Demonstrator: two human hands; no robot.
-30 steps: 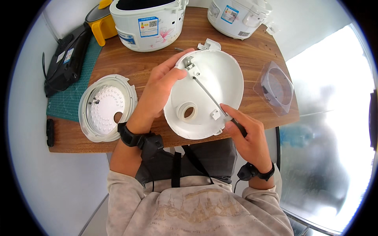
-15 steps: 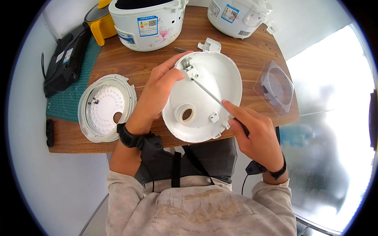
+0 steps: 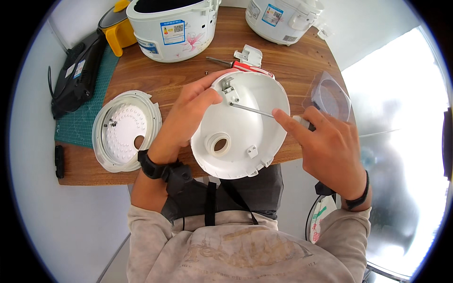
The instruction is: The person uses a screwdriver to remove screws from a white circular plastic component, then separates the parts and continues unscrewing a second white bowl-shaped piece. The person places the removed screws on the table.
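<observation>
A white rice cooker lid shell [image 3: 257,123], hollow side up, is tilted at the table's front edge. My left hand [image 3: 194,106] grips its upper left rim, thumb inside and fingers behind. In my right hand [image 3: 325,146] is a screwdriver [image 3: 252,110], its grip mostly hidden by the fingers. The shaft runs left across the shell, and its tip meets a small white bracket [image 3: 230,95] with a metal piece near my left thumb. Behind the shell lie a second, red-handled screwdriver [image 3: 243,66] and a white plastic hinge cover [image 3: 249,55].
A round inner lid plate [image 3: 127,127] with small dark parts on it lies at left. Rice cooker bodies [image 3: 177,33] [image 3: 278,23] stand at the back, beside a yellow-handled pot [image 3: 113,35]. A black case [image 3: 78,78] rests on the green mat [image 3: 94,101]; a clear plastic tray [image 3: 330,99] is at right.
My right hand has moved right and the screwdriver now lies flatter. The shell has shifted slightly toward me and tilted, and the red-handled screwdriver behind it has come into view.
</observation>
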